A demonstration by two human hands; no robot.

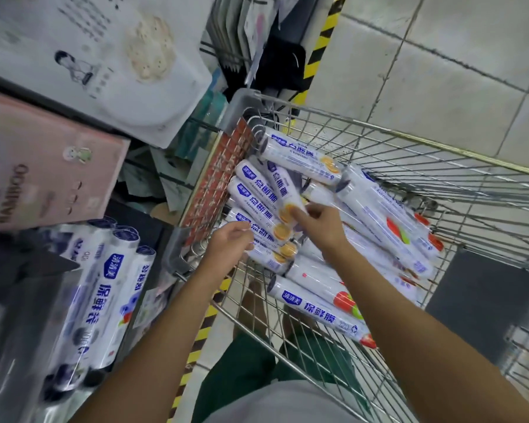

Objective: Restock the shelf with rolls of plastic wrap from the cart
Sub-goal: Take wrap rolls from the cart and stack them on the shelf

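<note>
Steel wire cart, centre to 3 o'clock, holds heaped glossy white cylindrical plastic wrap rolls. Right hand fingers pinch the upper roll at its orange-printed end. Left hand fingers curl round the lower roll. Shelved rolls lie at 8 o'clock.

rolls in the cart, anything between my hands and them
Nothing visible. The cart is open on top, and both the left hand and the right hand are down among the rolls, fingers touching them.

"保鲜膜" on roll, "BAMBOO" on box
</note>
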